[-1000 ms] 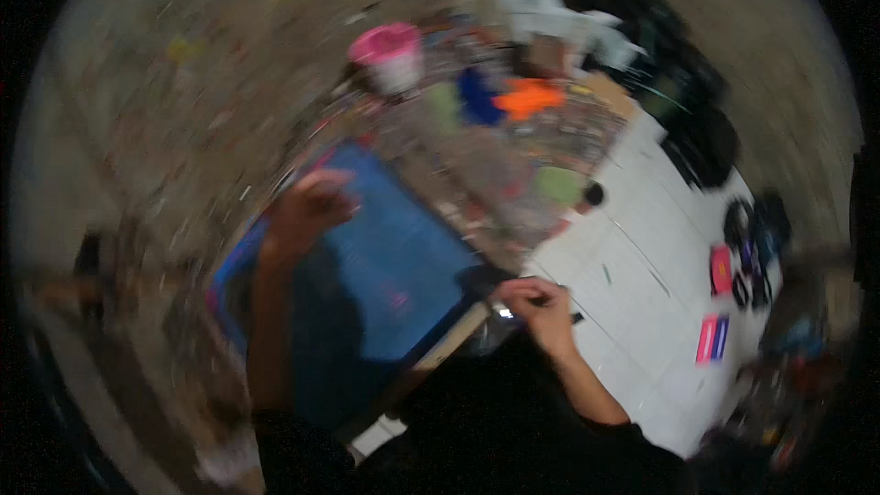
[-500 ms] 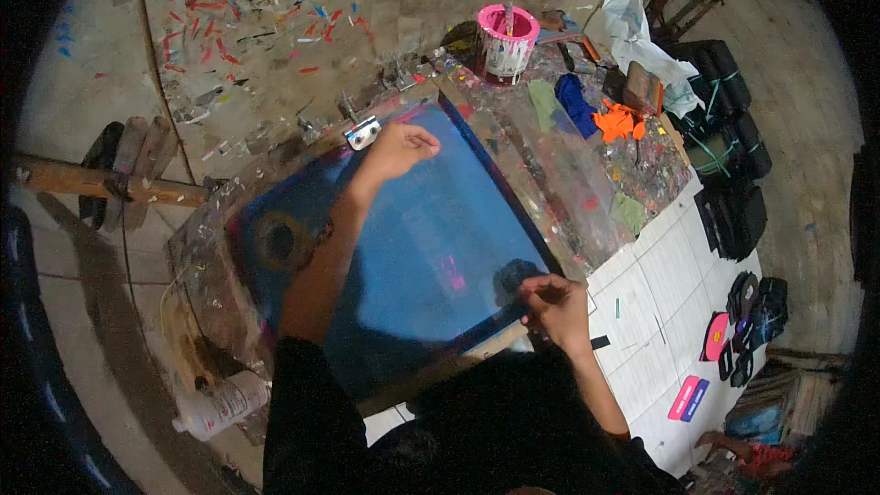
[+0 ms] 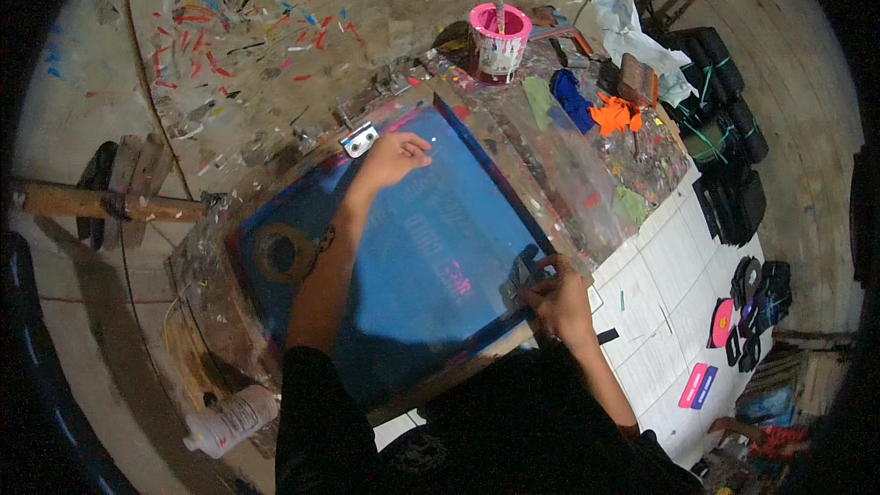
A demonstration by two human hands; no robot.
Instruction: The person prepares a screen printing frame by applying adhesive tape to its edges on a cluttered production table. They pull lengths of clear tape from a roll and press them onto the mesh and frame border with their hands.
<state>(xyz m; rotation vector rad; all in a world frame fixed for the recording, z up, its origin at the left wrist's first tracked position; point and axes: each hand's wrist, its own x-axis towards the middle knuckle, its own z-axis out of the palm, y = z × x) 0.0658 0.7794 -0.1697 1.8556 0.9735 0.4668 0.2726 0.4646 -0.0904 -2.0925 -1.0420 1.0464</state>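
My left hand [image 3: 396,158] is over the upper part of a blue mesh screen [image 3: 394,284], fingers loosely bent and apart, beside a metal clamp [image 3: 359,141] on its far edge. My right hand [image 3: 557,298] grips the screen frame's right edge [image 3: 496,181] near the lower corner, fingertips partly in shadow. Faint lettering and a pink patch show on the mesh. A brown tape roll [image 3: 280,252] lies on the screen's left side, partly beside my forearm.
Right: a paint-stained worktop [image 3: 550,174] with a pink-rimmed bucket [image 3: 498,57], coloured rags [image 3: 612,115], black bundles [image 3: 724,156], and a white sheet [image 3: 642,312] with black and pink pieces. Left: wooden bar [image 3: 156,203], bottle [image 3: 229,420]. Lower right: another person's arm [image 3: 738,433].
The view was blurred and has steadied. My left hand has shifted only slightly. My right hand has moved a little up and changed from loosely curled fingers to holding the frame's edge.
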